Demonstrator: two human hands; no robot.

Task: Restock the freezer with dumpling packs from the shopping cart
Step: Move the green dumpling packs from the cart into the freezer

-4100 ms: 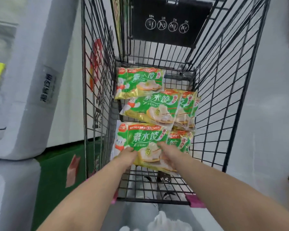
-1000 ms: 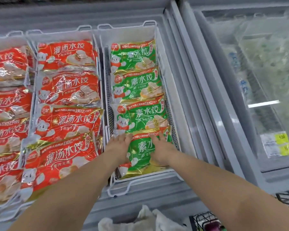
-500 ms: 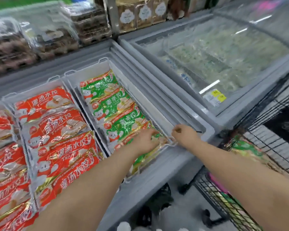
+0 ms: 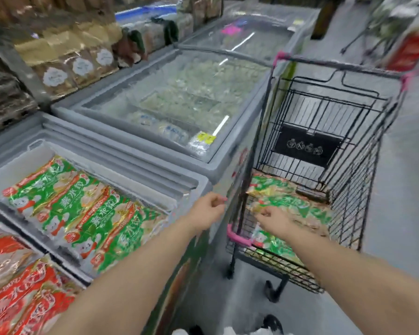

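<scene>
Both arms reach out in front of the person, and neither hand carries anything. The left hand [image 4: 207, 210] hangs with loosely curled fingers and no pack in it, just over the right-hand end of the freezer [image 4: 194, 187]. To the left of that hand and a little below it, a white basket [image 4: 10, 170] inside the freezer holds a row of green dumpling packs [image 4: 82, 213], overlapping one another. Further left again lie red packs [image 4: 17, 298] in the next basket.

The right hand [image 4: 272, 220] is inside the shopping cart [image 4: 348, 189], with its fingers bent slackly and nothing seen between them. Directly under and beyond it, more green packs in the cart [image 4: 293, 204] lie piled on the wire floor. The picture is too blurred to tell whether the fingertips touch the top one. A pink corner bumper [image 4: 237, 238] on the cart sits between the two wrists.

Beyond the left hand stands a second chest freezer with a glass lid [image 4: 179, 97], closed. Behind that are shelves of brown bags [image 4: 78, 66].
</scene>
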